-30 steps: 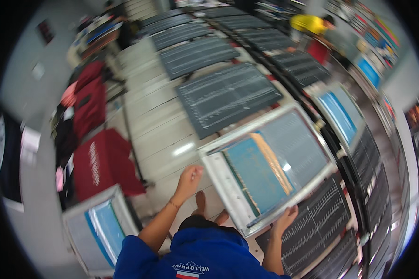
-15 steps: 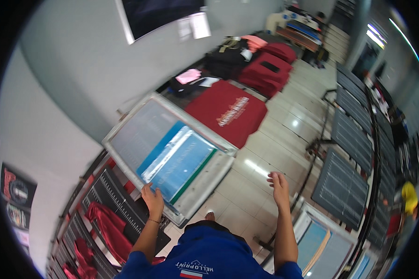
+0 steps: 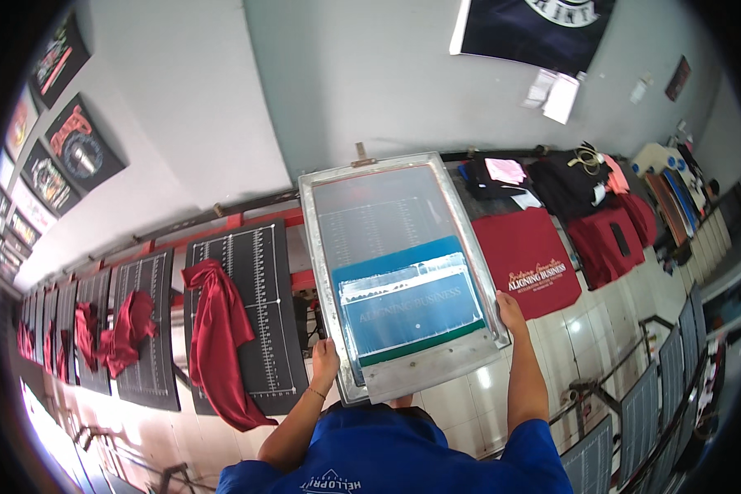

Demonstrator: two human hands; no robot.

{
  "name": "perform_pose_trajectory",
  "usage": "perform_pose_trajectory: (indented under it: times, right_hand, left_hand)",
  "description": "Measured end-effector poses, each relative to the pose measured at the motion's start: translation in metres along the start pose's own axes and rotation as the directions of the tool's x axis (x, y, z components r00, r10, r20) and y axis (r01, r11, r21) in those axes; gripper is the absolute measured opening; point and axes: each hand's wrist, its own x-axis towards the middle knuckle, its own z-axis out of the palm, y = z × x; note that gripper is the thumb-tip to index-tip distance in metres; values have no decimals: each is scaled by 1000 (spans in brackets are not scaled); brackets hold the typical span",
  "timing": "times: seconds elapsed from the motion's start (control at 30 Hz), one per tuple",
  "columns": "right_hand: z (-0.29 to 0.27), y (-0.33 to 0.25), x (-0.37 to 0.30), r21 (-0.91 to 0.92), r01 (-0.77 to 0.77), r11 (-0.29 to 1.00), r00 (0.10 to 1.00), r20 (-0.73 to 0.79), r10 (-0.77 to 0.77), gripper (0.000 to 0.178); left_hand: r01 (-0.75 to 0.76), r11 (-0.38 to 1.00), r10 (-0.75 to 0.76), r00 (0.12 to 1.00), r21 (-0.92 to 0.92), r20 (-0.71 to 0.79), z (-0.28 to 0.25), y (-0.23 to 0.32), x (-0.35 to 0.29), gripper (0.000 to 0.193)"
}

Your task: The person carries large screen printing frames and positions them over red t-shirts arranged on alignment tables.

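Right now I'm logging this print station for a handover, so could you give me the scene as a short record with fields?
Left hand: curled at the frame's left edge; exact grip unclear
Right hand: at the frame's right edge; exact grip unclear
Frame: metal, with grey mesh, a blue area and a green strip
Left of frame: dark ruled board, dark red cloth draped on it
Right of frame: dark red garment with pale lettering
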Motion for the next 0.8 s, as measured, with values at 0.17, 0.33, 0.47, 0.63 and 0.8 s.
perform_pose_trajectory:
  times: [0.17,0.33,0.47,0.63,0.8]
  right_hand:
    - [16,6,10,-11,-30,999,987,-157,28,44]
    - [5,7,-19,128,8,992,981,-194,17,40]
    - [-6,-1,-39,189,18,982,989,-146,10,40]
    - [-2,-3,-41,217,-10,976,990,-136,40,40]
    - [5,9,-38,236,-35,971,990,-124,65,40]
  left_hand:
    - [53,998,-55,992,-25,-116,11,16,-6,36]
    - [59,976,-106,970,-212,-219,4,31,-32,34]
    - [160,958,-201,967,-237,-159,-5,38,-50,37]
    - [185,965,-213,966,-186,-147,-5,35,-53,41]
    - [180,960,-222,956,-213,-194,-2,21,-47,40]
